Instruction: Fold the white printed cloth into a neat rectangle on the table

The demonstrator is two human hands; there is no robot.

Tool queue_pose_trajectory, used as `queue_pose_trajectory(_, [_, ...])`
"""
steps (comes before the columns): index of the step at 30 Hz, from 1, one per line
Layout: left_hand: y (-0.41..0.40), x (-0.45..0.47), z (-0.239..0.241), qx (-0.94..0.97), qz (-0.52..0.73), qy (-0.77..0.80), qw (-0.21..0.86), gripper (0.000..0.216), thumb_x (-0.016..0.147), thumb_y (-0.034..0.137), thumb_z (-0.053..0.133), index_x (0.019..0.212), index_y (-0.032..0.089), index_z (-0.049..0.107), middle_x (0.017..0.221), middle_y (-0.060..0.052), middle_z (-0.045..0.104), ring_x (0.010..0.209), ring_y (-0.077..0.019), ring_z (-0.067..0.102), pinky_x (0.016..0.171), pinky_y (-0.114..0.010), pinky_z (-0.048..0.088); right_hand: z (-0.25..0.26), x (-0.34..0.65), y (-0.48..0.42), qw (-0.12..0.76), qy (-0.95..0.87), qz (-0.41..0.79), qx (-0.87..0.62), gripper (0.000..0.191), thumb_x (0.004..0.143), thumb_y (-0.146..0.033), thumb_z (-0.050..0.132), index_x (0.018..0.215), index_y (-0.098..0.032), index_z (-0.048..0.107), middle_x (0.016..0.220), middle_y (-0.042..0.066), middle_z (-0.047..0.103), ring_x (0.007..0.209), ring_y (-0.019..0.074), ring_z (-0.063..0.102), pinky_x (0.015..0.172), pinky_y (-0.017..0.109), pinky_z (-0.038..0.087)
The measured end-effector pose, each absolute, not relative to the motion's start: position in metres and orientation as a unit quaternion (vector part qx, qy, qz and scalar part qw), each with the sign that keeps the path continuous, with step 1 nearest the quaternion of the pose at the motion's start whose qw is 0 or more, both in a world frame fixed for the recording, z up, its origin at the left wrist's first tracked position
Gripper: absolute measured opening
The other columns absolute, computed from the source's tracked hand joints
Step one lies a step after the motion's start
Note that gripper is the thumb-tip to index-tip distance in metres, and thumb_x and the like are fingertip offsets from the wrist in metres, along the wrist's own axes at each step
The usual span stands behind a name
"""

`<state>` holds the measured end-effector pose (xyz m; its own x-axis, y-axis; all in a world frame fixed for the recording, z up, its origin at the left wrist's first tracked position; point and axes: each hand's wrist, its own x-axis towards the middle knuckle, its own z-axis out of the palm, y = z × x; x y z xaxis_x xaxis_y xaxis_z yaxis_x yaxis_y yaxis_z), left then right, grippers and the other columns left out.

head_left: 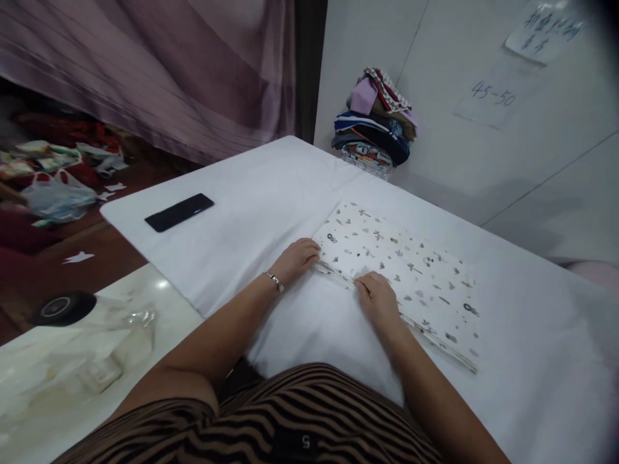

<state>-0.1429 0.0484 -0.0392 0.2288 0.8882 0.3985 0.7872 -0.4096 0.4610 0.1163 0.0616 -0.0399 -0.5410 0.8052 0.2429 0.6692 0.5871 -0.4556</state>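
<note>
Patterned cloth (411, 270), folded in layers, lies flat on the white-covered bench (251, 200), between the wearer and the bench's wall-side edge. Left hand (300, 255): fingers drawn together over the cloth's near-left corner; thumb hidden, cannot tell whether it pinches. Right hand (378, 298): thumb and forefinger pinching the cloth's near edge, a little right of the left hand. Layers show along that edge, running to the near-right corner. Phone (180, 212) near the bench's left corner, well apart from the cloth.

Judgement: step in hand is probably aligning the layered near edge. From this grip, a next move would call for keeping the layers together and the edge straight.
</note>
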Motion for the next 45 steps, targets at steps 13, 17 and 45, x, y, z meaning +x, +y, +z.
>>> queue_pose_trajectory(13, [0.042, -0.154, -0.044, 0.814, 0.304, 0.487, 0.089, 0.023, 0.089, 0.025, 0.042, 0.085, 0.02, 0.063, 0.101, -0.006, 0.064, 0.104, -0.017, 0.052, 0.093, -0.034, 0.043, -0.042, 0.114, 0.06, 0.216, -0.869, 0.137, -0.423, 0.029, 0.091, -0.032, 0.038, 0.086, -0.02, 0.063, 0.086, 0.007, 0.06, 0.085, 0.02, 0.052, 0.079, 0.033, 0.04])
queue_pose_trajectory(17, [0.039, -0.16, -0.046, 0.816, 0.311, 0.477, 0.102, 0.021, 0.086, 0.022, 0.045, 0.098, 0.021, 0.063, 0.107, -0.006, 0.063, 0.111, -0.0176, 0.05, 0.097, -0.036, 0.041, -0.042, 0.114, 0.057, 0.217, -0.872, 0.127, -0.421, 0.027, 0.09, -0.034, 0.042, 0.094, -0.019, 0.065, 0.09, 0.007, 0.06, 0.087, 0.0198, 0.051, 0.081, 0.032, 0.04])
queue_pose_trajectory(45, [0.035, -0.104, -0.033, 0.841, 0.187, 0.506, 0.031, 0.038, 0.087, 0.043, 0.045, 0.117, 0.022, 0.054, 0.132, -0.007, 0.05, 0.127, -0.0231, 0.038, 0.105, -0.045, 0.028, -0.051, 0.112, 0.054, 0.215, -0.906, 0.021, -0.364, 0.026, 0.088, -0.02, 0.045, 0.107, -0.019, 0.063, 0.089, 0.009, 0.058, 0.081, 0.0203, 0.05, 0.072, 0.034, 0.042])
